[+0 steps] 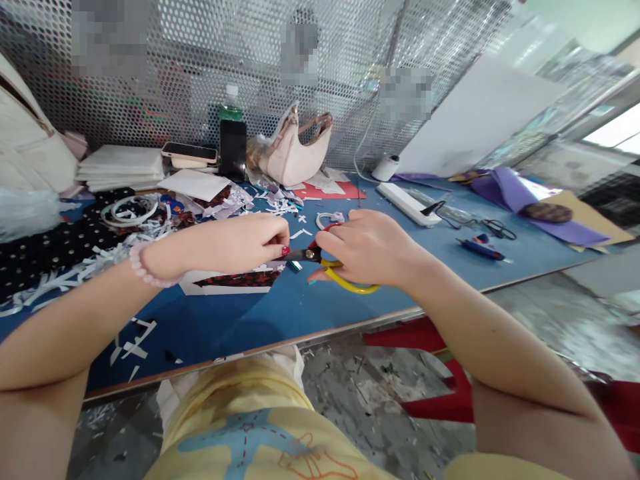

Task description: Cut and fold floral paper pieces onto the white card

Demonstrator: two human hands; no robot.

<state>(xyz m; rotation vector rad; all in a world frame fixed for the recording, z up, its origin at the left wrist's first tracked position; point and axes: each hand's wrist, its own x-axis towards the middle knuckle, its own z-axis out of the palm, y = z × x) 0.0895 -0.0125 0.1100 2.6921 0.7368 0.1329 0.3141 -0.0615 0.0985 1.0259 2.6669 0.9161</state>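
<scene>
My right hand [373, 250] is wrapped round the yellow and red handles of a pair of scissors [311, 255]. The dark blades point left, toward my left hand [235, 243]. Thumb and fingers of that hand are pinched together at the blade end, and what lies between them is hidden. Below my left hand is a piece of paper [240, 283] with a dark red and black print and a white margin. My left hand covers its upper part, so I cannot tell whether the fingers hold it.
White paper scraps [134, 347] litter the blue table [240, 327]. Behind stand a pale pink handbag [300, 157], a dark phone [233, 148] and stacked white paper [120, 167]. To the right lie a white power strip [407, 203], a blue tool [481, 249] and purple sheets [505, 190].
</scene>
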